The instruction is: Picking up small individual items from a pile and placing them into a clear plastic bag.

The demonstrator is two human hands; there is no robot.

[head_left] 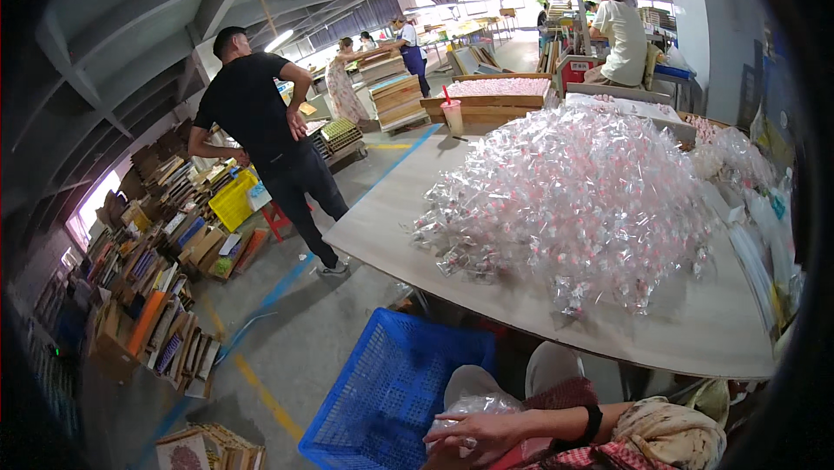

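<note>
Low in the view, my right hand (486, 428) reaches in from the right, a black band at its wrist. Its fingers are bent over a bundle of clear plastic wrapping (479, 404) in my lap, gripping it. Only a little of my left hand (446, 456) shows beneath, at the lower edge; its fingers are mostly hidden. Just left of both hands stands a blue mesh crate (391, 318), its inside dark. On the table (382, 227) ahead lies a large heap of small clear plastic packets (582, 201) with pink bits inside.
A cup with a red straw (453, 115) stands behind the heap, near a wooden tray of pink pieces (499, 88). Plastic bags (738, 157) crowd the table's right side. A person in black (269, 114) stands at the left, by stacked boards and a yellow crate (233, 199).
</note>
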